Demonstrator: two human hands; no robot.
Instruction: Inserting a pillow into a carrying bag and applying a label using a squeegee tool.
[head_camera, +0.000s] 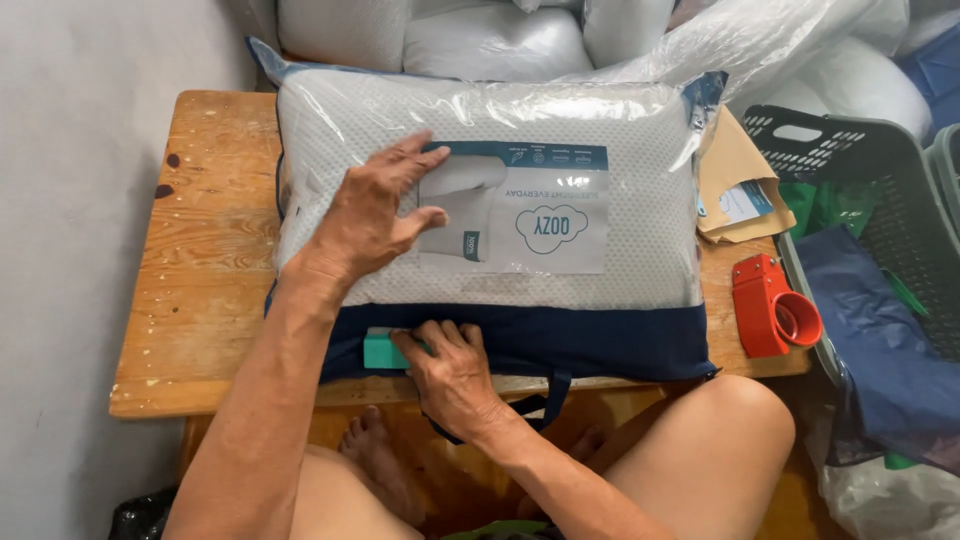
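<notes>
The fingers of the right hand (452, 372) pinch a small teal block (383, 349) at the dark blue lower edge of the packed pillow (500, 200), while the left hand (368, 220) lies flat and open on its slick plastic wrap. The pillow, mid-frame on the wooden table (200, 270), looks light and soft, best gripped by its edges. A white rectangular label (520, 210) with a blue top band sits at its centre; a red tape dispenser (768, 305) stands at right.

One packaged pillow (560, 190), one tape dispenser (772, 305), two baskets (880, 190).

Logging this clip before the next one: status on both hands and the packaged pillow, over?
Left hand flat on packaged pillow, pressing. Right hand at its dark blue edge, fingers on teal block. Pillow lies on wooden table. Red tape dispenser off to the side.
</notes>
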